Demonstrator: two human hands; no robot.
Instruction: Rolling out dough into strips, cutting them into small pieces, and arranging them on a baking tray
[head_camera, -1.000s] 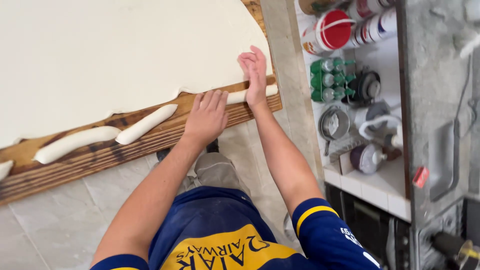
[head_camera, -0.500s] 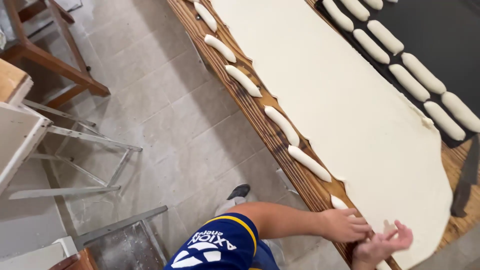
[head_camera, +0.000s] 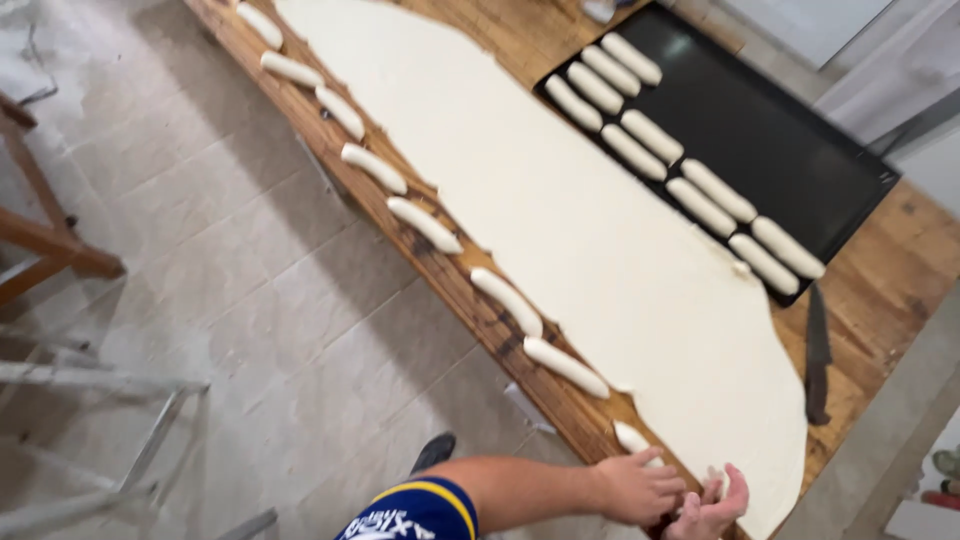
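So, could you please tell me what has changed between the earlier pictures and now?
The view has swung from the table's end to look along its length. Both hands, left hand and right hand, moved from lying flat on the dough sheet's edge to meeting together at its near end. The dough rolls along the wooden table stayed put.

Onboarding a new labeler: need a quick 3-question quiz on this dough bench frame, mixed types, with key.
1. True or false: the black baking tray is filled with dough rolls from end to end.
2. Multiple choice: the knife lies (A) on the tray, (B) on the wooden table beside the dough sheet, (C) on the floor.
3. Short answer: where are the left hand and right hand?

Key
1. False: rolls fill only the side nearest the sheet.
2. B
3. Together at the sheet's near end, by the last roll along the table edge.
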